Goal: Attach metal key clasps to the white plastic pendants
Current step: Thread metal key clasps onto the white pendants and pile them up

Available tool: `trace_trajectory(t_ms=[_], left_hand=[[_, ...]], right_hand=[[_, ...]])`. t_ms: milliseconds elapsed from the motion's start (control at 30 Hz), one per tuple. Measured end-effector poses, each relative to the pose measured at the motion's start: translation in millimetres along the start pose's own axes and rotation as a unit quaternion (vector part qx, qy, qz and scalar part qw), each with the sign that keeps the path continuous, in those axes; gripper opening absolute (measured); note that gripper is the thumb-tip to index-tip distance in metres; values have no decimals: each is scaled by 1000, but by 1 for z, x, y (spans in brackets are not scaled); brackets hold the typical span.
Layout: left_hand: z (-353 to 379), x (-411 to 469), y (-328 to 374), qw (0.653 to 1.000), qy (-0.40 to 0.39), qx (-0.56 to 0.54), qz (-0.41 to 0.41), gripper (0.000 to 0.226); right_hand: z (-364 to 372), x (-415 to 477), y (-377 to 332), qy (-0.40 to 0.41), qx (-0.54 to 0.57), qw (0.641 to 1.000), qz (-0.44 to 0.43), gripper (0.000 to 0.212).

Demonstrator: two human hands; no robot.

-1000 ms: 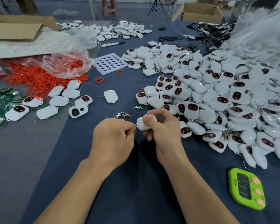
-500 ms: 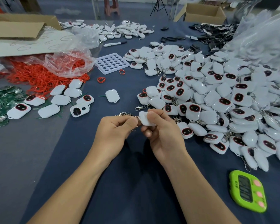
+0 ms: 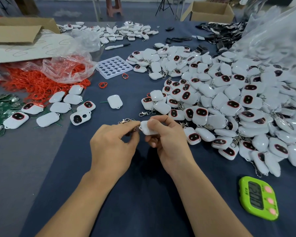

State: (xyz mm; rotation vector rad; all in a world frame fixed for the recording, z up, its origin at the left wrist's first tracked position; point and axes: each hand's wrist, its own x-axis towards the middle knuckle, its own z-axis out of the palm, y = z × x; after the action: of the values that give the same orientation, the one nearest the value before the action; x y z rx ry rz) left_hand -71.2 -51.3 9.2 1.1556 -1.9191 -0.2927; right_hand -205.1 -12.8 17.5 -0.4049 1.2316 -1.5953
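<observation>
Both forearms reached in from the bottom edge and met over the mid bench (image 3: 143,194), hands raised just off the cloth. The right hand (image 3: 167,141) was turned thumb-up, thumb laid across the top of a white pendant (image 3: 148,129) and the other fingers curled under it, so it was clamped on the pendant, w/ the pendant's left end sticking out toward the other hand. The left hand (image 3: 113,142) showed its back to the camera, wrist bent slightly inward, thumb & index tip pinched together on a small metal clasp (image 3: 136,128) right at the pendant's left corner. The clasp was mostly hidden by the fingertips, so it prob. touched the pendant's loop, but that couldn't be confirmed. The remaining left fingers were curled loosely below. A spare clasp (image 3: 126,120) lay on the bench just beyond the left knuckles, another loose clasp (image 3: 144,113) near the edge of the big pendant pile (image 3: 220,100) on the right. A green timer (image 3: 258,198) lay beside the right forearm. Red rings (image 3: 38,82) were heaped far left, w/ a white holed tray (image 3: 114,66) nearby.
</observation>
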Motion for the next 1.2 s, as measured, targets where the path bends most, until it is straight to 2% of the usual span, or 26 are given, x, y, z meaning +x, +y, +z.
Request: trace_trajectory(t_ms=[167,267,467,600,633,700,767,933,1000,1067,1133,1200], left_hand=[[1,0,-5,996,58,32,62,20],[3,1,-8,991,65,76,94,19],[3,2,-8,984,31,139,108,19],[2,1,-1,988,9,140,61,19],[2,0,-1,992,-7,117,43,16],[1,2,1,997,-65,-17,-31,11],[-1,5,4,976,-106,-152,-119,21],[2,5,3,954,-107,-225,-164,32],[3,3,2,964,-102,-197,-145,32],[4,1,2,984,-109,-110,-83,15],[5,-1,3,994,-108,0,6,19],[6,-2,1,993,-97,47,54,20]], right_hand=[[0,1,-1,7,15,1000,6,8],[-1,1,-1,16,24,1000,8,9],[0,3,-2,27,32,999,13,7],[0,2,-2,31,29,999,15,7],[0,3,-2,32,34,999,16,7],[-1,3,-3,34,44,998,17,7],[-1,3,-3,33,47,998,16,6],[0,0,-3,40,6,999,-16,12],[0,-1,-3,52,-42,997,-44,16],[-2,-2,-3,63,-91,991,-81,21],[-4,-3,-2,65,-145,980,-116,21],[-6,-3,1,61,-211,963,-153,20]])
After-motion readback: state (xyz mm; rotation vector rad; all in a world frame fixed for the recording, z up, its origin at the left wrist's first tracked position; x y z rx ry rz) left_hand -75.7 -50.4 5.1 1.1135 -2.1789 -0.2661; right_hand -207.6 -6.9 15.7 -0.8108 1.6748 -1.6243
